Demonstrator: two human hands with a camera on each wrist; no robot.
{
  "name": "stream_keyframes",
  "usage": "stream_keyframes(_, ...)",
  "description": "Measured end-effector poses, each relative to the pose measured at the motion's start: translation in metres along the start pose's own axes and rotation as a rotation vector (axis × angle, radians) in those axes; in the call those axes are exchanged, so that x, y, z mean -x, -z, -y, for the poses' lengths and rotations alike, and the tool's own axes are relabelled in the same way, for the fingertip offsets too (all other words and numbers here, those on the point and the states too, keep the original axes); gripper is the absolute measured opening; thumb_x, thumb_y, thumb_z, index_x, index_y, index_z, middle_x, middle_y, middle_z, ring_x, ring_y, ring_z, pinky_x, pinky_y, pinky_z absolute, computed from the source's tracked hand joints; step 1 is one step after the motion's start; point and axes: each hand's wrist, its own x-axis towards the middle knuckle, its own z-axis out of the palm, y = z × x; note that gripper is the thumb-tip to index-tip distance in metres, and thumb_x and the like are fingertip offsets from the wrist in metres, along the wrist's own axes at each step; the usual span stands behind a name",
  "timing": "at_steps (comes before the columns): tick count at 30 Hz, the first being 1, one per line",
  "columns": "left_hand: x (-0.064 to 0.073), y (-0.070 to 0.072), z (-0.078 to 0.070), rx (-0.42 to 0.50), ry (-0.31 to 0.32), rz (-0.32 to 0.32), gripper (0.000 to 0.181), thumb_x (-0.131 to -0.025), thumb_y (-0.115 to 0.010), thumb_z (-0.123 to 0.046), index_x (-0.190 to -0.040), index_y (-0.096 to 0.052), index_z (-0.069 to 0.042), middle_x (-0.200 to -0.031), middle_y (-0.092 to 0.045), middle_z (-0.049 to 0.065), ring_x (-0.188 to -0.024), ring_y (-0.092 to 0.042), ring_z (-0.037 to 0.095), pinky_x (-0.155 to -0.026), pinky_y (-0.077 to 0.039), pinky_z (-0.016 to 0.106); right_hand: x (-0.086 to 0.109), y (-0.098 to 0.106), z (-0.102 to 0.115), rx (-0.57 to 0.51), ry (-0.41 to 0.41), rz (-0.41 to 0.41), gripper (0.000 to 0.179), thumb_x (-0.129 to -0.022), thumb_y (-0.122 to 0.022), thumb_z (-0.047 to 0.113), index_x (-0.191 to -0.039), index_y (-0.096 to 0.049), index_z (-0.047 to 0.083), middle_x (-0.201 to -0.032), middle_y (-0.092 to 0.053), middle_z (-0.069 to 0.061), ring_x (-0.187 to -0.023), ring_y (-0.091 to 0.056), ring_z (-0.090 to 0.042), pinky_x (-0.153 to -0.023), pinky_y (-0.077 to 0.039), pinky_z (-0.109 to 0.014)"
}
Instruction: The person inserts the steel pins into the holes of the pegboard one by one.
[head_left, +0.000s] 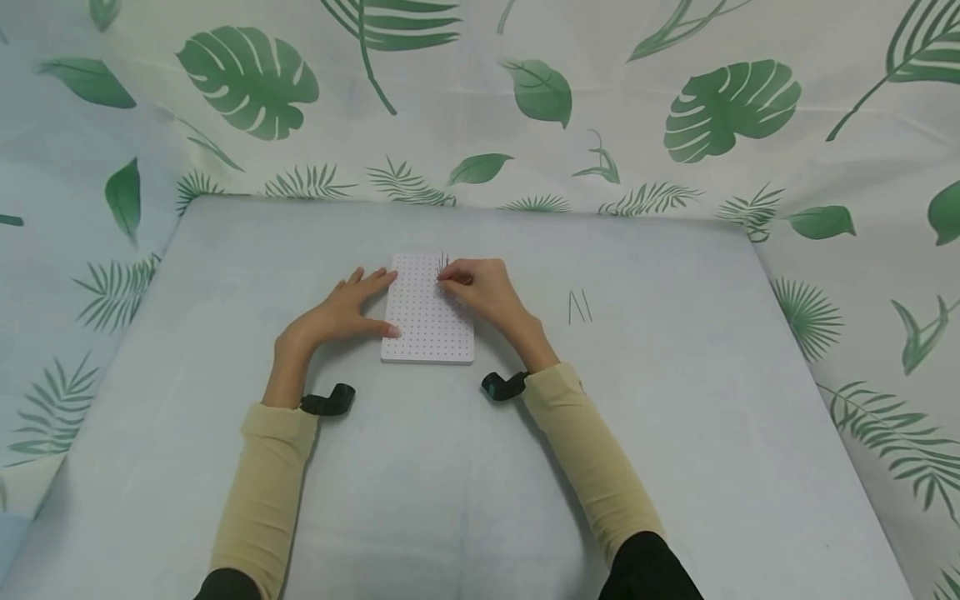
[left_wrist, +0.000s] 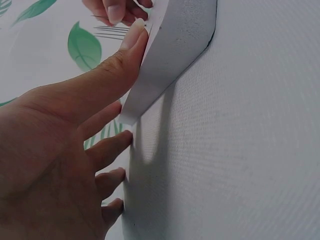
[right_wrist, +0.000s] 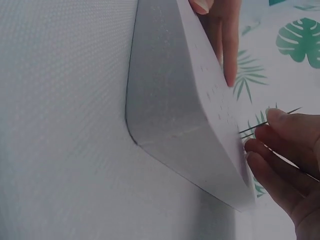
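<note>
A white pegboard with rows of small holes lies on the table. Straight fingers of my left hand touch its left side, the thumb on the lower left edge and the index fingertip higher up. In the left wrist view the left thumb presses along the board's edge. My right hand is over the board's upper right part, pinching a thin dark pin between thumb and index finger. Several thin pins stand in the board beside the right fingertips; the fingers partly hide the holes there.
Three loose thin pins lie on the white table, right of the board. A leaf-patterned cloth hangs behind the table. A dark wrist camera sticks out from the left wrist, another dark camera from the right.
</note>
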Motion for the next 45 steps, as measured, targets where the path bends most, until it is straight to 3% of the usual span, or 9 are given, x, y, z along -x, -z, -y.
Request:
stream_keyframes(14,-0.003,0.003,-0.002,-0.001,-0.012,0.011,0.099,-0.090,-0.078,-0.039,-0.165,-0.020,-0.011,-0.173,-0.009,0.016,-0.159,0.009,0.042,-0.128,0.006,0.060,-0.002,0.003,0.002,0.077,0.026,0.009,0.016,-0.094,-0.076,0.013,-0.104,-0.080,0.002,-0.099,-0.080,-0.010,-0.090,-0.075,-0.020,-0.084,-0.061,-0.029)
stream_keyframes(26,-0.004,0.001,-0.005,-0.008,0.001,0.012,0.099,-0.090,-0.079,-0.038,-0.165,-0.021,-0.010,-0.173,-0.010,0.016,-0.159,0.008,0.042,-0.129,0.006,0.059,0.026,0.031,0.000,0.037,0.029,0.007,0.014,-0.096,-0.072,0.011,-0.106,-0.079,0.003,-0.106,-0.079,-0.010,-0.095,-0.075,-0.022,-0.083,-0.062,-0.031)
stream_keyframes(34,-0.003,0.001,-0.007,0.004,-0.005,0.010,0.099,-0.090,-0.078,-0.039,-0.165,-0.020,-0.010,-0.173,-0.010,0.017,-0.159,0.008,0.043,-0.128,0.006,0.059,0.042,0.054,-0.009,0.062,-0.048,0.019,0.015,-0.098,-0.071,0.016,-0.105,-0.079,0.006,-0.108,-0.078,-0.009,-0.091,-0.074,-0.024,-0.082,-0.061,-0.037)
stream_keyframes(45,0.002,0.002,-0.007,0.009,-0.002,0.010,0.099,-0.090,-0.079,-0.039,-0.165,-0.021,-0.009,-0.173,-0.011,0.017,-0.159,0.008,0.043,-0.128,0.005,0.061,0.053,0.079,-0.027,0.016,-0.139,0.027,0.016,-0.098,-0.071,0.025,-0.104,-0.077,0.011,-0.107,-0.077,-0.008,-0.088,-0.073,-0.023,-0.075,-0.058,-0.038)
